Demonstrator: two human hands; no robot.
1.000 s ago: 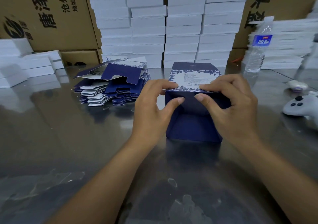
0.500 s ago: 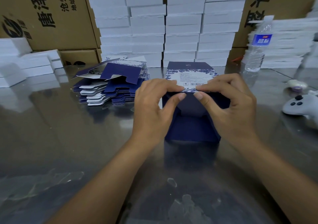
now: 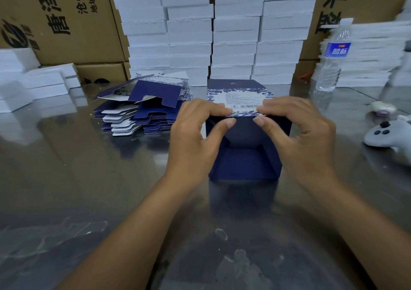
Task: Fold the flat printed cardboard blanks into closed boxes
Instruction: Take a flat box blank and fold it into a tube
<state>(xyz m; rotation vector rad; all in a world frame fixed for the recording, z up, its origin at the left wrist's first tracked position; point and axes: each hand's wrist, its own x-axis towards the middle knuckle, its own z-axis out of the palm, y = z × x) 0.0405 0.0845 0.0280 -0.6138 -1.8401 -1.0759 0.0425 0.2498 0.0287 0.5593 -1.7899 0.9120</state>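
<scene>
Head view: your left hand (image 3: 195,138) and right hand (image 3: 304,138) both hold the dark blue box (image 3: 244,163), which stands on the bench (image 3: 89,178) straight in front of you, its open side turned toward you so the blue inside shows. Its printed top panel (image 3: 240,99), white with a blue floral border and a barcode, lies across the top. The fingers (image 3: 213,109) of each hand curl over the panel's near edge and each thumb presses from beneath, so you pinch that edge with both hands, the left near the left corner and the right near the right corner. Just left of the box, apart from your left hand, a stack of flat blanks (image 3: 142,114) sits on the bench, fanned unevenly with blue and white faces showing. Behind the box, white boxes (image 3: 233,33) are stacked in tall columns in front of brown cartons (image 3: 66,22). To your right stand a water bottle (image 3: 331,62) and, nearer you, a white controller (image 3: 387,136), both well apart from your right hand.
</scene>
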